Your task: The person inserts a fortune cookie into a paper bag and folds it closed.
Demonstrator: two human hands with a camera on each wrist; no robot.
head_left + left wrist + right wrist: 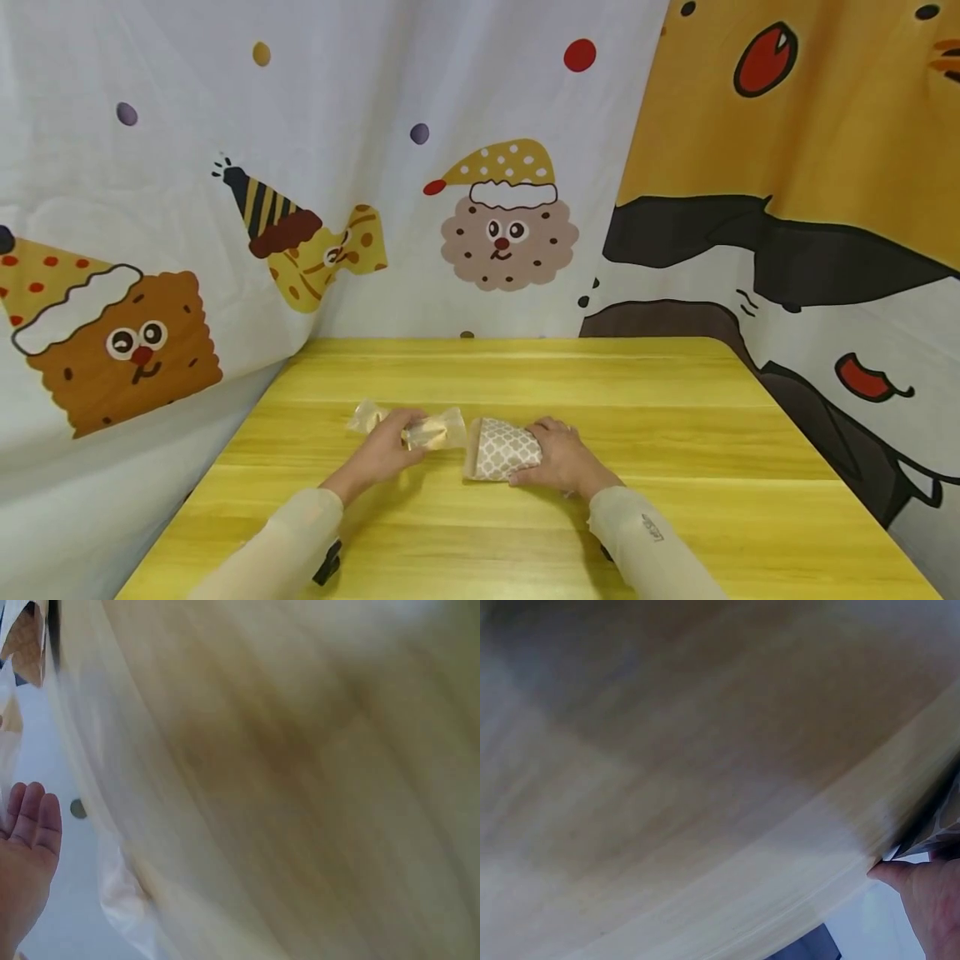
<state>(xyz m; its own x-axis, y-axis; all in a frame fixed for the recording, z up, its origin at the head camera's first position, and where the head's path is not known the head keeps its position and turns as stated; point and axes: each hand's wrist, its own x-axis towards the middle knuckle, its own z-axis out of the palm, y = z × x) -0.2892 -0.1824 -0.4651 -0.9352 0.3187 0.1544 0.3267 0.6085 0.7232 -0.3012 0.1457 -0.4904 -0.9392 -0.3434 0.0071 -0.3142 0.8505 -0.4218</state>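
My left hand [386, 450] is over the middle of a clear plastic packet [438, 431] with something golden inside, fingers on its far side and thumb on the near side. Both crinkled ends stick out past the hand. In the left wrist view several fingers of the left hand [30, 847] show at the left edge beside the clear plastic. To the right lies a beige-and-white lattice-patterned pouch [506, 450] with a plain tan edge facing the packet. My right hand [558, 457] grips its right end, covering that end. The right wrist view shows the thumb of the right hand [922, 896] against the dark-looking pouch.
Both things are on a yellow wood-grain table [480, 542]. Behind the table and along its sides hangs a white cloth [360, 100] printed with cartoon biscuits and a large animal figure.
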